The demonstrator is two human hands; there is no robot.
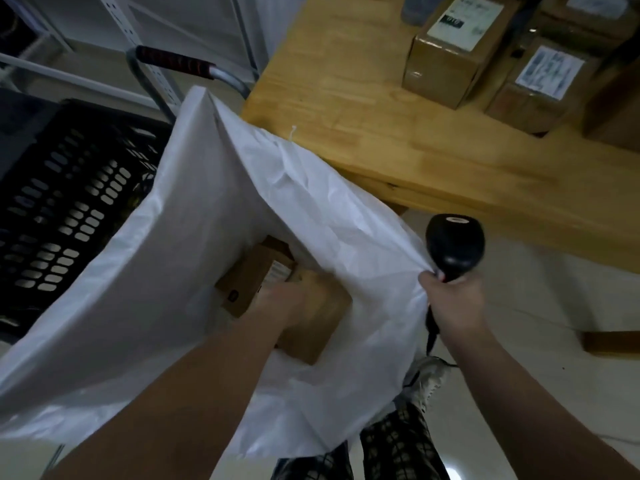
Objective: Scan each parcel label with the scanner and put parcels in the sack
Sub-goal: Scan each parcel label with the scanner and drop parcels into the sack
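White sack (166,271) sits between black crate (69,202) and wooden table (363,109): left hand (284,303) grips parcel (323,329) inside, right hand (453,301) grips scanner (453,244).

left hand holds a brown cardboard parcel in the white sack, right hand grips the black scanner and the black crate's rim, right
No: in the head view the right hand grips the black scanner and the rim of the white sack instead.

Inside the white sack (166,271) my left grip (284,303) holds a brown parcel (323,329). At 3 o'clock my right grip (453,301) clutches the scanner (453,240) and the sack's rim.
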